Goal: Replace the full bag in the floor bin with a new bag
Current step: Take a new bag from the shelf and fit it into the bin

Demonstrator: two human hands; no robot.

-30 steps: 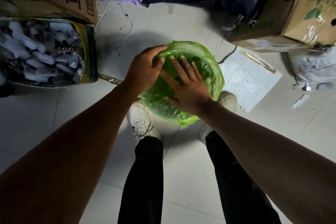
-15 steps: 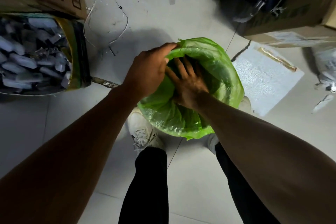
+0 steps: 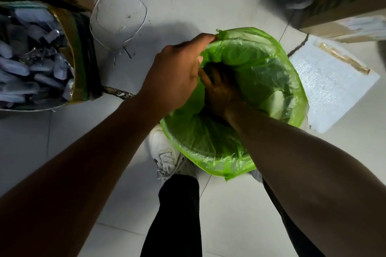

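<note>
Pushing deeper than a second ago, the right hand [image 3: 221, 87] presses flat inside the green bag [image 3: 261, 64] lining the floor bin, while the left hand [image 3: 175, 77] pinches its rim, seating the liner.

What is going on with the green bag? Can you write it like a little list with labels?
bag: green bag, thin and see-through, lining the bin with its edge folded over the rim
left hand: left hand pinching the bag's edge at the rim
right hand: right hand reaching down inside the bag
floor: pale tiles
nearby: white shoe, white foam sheet
</note>
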